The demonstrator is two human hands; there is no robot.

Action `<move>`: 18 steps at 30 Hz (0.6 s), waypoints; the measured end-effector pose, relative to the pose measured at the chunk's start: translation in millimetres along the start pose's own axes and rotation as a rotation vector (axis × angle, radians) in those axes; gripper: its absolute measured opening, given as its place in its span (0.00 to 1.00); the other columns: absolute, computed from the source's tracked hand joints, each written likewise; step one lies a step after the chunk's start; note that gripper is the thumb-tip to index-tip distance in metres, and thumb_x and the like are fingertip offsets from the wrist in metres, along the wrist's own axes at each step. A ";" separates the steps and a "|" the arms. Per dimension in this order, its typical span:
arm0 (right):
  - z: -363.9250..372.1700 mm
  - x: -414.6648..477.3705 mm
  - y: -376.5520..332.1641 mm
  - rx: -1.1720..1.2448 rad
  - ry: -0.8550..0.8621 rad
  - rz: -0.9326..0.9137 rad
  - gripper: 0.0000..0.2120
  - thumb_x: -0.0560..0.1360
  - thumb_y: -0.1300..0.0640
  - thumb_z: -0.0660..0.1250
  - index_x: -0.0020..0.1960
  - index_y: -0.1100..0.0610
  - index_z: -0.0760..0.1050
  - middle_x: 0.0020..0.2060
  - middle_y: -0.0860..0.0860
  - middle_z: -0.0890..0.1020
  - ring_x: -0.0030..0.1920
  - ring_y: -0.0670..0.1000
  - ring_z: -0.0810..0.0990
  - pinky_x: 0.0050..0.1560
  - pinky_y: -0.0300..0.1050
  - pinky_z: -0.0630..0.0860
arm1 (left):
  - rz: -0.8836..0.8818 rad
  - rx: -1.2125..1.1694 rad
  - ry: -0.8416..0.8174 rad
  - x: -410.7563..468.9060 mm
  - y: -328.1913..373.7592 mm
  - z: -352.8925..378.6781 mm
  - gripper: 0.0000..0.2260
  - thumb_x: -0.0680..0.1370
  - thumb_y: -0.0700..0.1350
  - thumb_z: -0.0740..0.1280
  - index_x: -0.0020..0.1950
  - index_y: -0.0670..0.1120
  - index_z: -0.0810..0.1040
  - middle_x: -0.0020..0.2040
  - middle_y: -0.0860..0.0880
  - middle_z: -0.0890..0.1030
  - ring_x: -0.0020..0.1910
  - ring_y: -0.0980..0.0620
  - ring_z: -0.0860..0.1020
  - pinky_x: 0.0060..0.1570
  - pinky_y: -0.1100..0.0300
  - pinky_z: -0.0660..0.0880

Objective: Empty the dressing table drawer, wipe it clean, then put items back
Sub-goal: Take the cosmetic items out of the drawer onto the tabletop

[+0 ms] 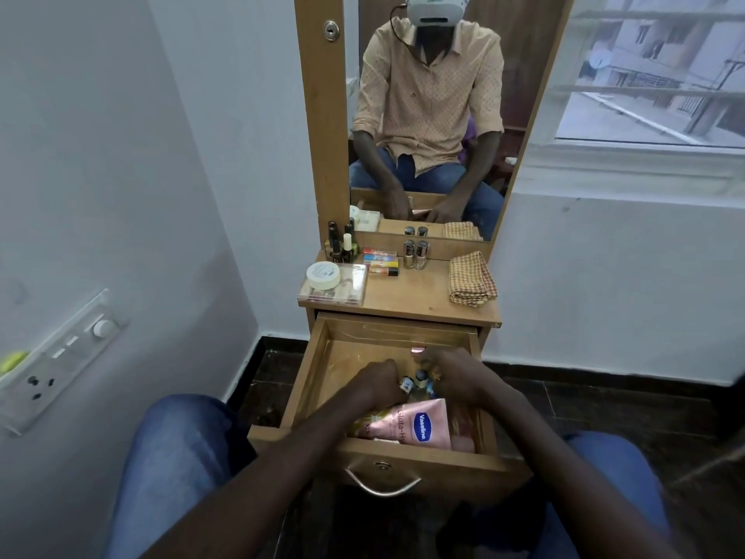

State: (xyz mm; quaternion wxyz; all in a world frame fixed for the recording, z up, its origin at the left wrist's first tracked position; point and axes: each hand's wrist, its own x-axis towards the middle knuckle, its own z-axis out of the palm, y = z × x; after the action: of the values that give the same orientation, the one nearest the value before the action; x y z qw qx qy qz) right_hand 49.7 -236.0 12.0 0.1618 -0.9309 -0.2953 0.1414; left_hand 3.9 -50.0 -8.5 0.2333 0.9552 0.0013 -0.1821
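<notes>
Drawer [308, 381] pulled out below the bench [419, 300], giving me reach from above. My left hand [375, 381] curls round a white-capped bottle [405, 384]. My right hand [455, 377] bends over a dark-capped bottle [421, 376]; I cannot tell whether it grips. The Vaseline tube [419, 425] lies by the front wall. The drawer's far half and mid-bench offer room, and the folded cloth [471, 280] waits at the bench's right.

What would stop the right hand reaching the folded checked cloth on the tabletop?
Probably nothing, so likely yes. The cloth lies alone at the right of the tabletop, past the open drawer. The right hand is down in the drawer among small bottles and need only lift out.
</notes>
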 end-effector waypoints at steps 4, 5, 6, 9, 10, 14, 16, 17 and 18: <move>9.6 4.9 0.5 0.021 0.023 -0.035 0.18 0.73 0.57 0.77 0.62 0.54 0.80 0.53 0.48 0.83 0.50 0.49 0.81 0.44 0.38 0.75 | -0.040 -0.012 0.067 -2.4 -3.3 2.5 0.20 0.78 0.50 0.73 0.64 0.43 0.74 0.60 0.42 0.81 0.54 0.44 0.80 0.42 0.56 0.72; 10.1 5.4 -1.3 0.016 0.035 -0.034 0.16 0.72 0.56 0.77 0.60 0.53 0.81 0.52 0.48 0.83 0.49 0.48 0.81 0.43 0.38 0.75 | -0.044 -0.015 0.089 -3.5 -3.8 1.5 0.19 0.78 0.51 0.73 0.63 0.43 0.75 0.59 0.43 0.81 0.53 0.45 0.79 0.41 0.56 0.71; 10.2 5.7 -2.6 0.014 0.046 -0.033 0.15 0.72 0.57 0.77 0.58 0.52 0.82 0.52 0.48 0.84 0.48 0.47 0.81 0.44 0.39 0.76 | -0.044 -0.018 0.118 -6.0 -3.2 -0.5 0.17 0.77 0.51 0.73 0.61 0.44 0.75 0.58 0.43 0.81 0.51 0.45 0.79 0.40 0.56 0.71; 7.2 3.0 -6.6 0.044 0.093 -0.023 0.13 0.74 0.58 0.75 0.58 0.51 0.81 0.53 0.49 0.84 0.49 0.47 0.81 0.48 0.43 0.80 | -0.030 -0.070 0.231 -9.6 -3.1 -8.4 0.09 0.77 0.49 0.73 0.53 0.47 0.79 0.52 0.46 0.82 0.47 0.49 0.80 0.38 0.56 0.74; 5.8 0.8 -7.9 0.087 0.113 -0.009 0.14 0.74 0.58 0.75 0.59 0.50 0.80 0.54 0.48 0.84 0.49 0.47 0.81 0.50 0.44 0.81 | -0.017 -0.092 0.267 -11.3 -2.8 -12.8 0.05 0.76 0.47 0.73 0.49 0.49 0.80 0.49 0.48 0.83 0.45 0.52 0.80 0.39 0.55 0.77; -11.2 -8.6 -18.0 0.244 0.216 0.023 0.16 0.77 0.55 0.74 0.60 0.48 0.73 0.49 0.45 0.83 0.46 0.44 0.83 0.44 0.41 0.81 | 0.133 -0.110 0.431 -15.3 1.9 -35.7 0.03 0.75 0.42 0.74 0.45 0.50 0.84 0.43 0.54 0.84 0.42 0.59 0.80 0.44 0.60 0.81; -26.3 -9.1 -25.9 0.307 0.333 0.002 0.16 0.77 0.55 0.75 0.60 0.49 0.72 0.47 0.45 0.83 0.44 0.45 0.84 0.44 0.44 0.84 | 0.177 -0.137 0.546 -16.1 11.1 -54.0 0.02 0.76 0.42 0.74 0.48 0.49 0.85 0.45 0.53 0.84 0.43 0.59 0.79 0.41 0.68 0.73; -34.5 -6.7 -28.4 0.330 0.410 -0.001 0.16 0.77 0.55 0.75 0.60 0.50 0.72 0.47 0.46 0.83 0.44 0.45 0.84 0.44 0.45 0.84 | 0.191 -0.163 0.599 -13.8 15.9 -64.1 0.03 0.76 0.43 0.74 0.49 0.48 0.85 0.46 0.53 0.84 0.43 0.59 0.79 0.40 0.69 0.71; -43.1 -2.4 -30.1 0.341 0.489 0.004 0.16 0.77 0.56 0.75 0.60 0.52 0.72 0.47 0.46 0.83 0.44 0.45 0.84 0.43 0.44 0.84 | 0.196 -0.185 0.647 -11.1 21.4 -74.9 0.05 0.76 0.44 0.75 0.51 0.48 0.85 0.46 0.53 0.84 0.44 0.58 0.79 0.41 0.68 0.71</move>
State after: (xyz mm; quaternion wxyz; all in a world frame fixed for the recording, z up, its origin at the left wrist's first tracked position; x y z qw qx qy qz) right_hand 48.1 -223.6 63.2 0.3817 -0.8974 -0.2180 -0.0393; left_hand 21.4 -34.7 66.8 0.3228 0.9338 -0.0002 0.1542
